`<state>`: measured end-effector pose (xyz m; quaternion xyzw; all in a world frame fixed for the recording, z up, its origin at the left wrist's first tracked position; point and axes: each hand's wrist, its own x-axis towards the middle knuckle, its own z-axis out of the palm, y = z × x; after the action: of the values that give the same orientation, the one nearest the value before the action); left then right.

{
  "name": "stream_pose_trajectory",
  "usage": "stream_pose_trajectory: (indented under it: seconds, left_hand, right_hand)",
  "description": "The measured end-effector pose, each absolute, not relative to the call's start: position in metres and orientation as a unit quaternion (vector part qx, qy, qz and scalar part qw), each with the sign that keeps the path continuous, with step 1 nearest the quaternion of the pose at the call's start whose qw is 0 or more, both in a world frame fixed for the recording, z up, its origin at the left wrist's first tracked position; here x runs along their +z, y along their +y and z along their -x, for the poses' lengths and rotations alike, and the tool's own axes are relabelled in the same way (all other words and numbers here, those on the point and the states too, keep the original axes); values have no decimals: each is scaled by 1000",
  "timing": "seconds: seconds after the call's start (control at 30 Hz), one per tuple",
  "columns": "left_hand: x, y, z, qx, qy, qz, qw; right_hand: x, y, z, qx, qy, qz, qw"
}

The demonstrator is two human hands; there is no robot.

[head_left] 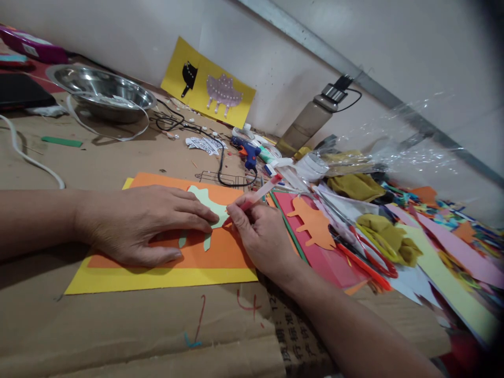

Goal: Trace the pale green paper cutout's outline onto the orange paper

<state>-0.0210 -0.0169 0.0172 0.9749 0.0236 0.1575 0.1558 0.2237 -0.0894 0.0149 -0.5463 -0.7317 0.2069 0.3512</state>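
Observation:
My left hand (145, 223) lies flat with its fingers stretched out, pressing a pale green paper cutout (202, 197) onto an orange sheet (224, 252). Under the orange sheet is a yellow sheet (165, 281), which shows along the near edge. In my right hand (263, 236) is a red pen with a clear barrel (263, 190), tilted, its tip end down at the right edge of the cutout. Part of the cutout is hidden beneath my left fingers. To the right, an orange cutout (311, 223) of similar shape rests on a red sheet (342, 268).
Red-handled scissors (378, 252) lie at the right among paper scraps. A blue glue gun (246, 149), a grey water bottle (309, 123) and a yellow card (197, 107) stand or lie at the back. A metal bowl (102, 89) sits back left. Cardboard (137, 331) covers the table.

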Motion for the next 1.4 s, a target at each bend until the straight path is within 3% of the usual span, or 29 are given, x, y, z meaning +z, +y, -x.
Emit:
stream_pose_trajectory:
  seconds: [1.4]
  left_hand:
    - [18, -18, 23, 166, 21, -975, 147]
  right_hand:
    - [10, -79, -235, 170, -716, 559, 382]
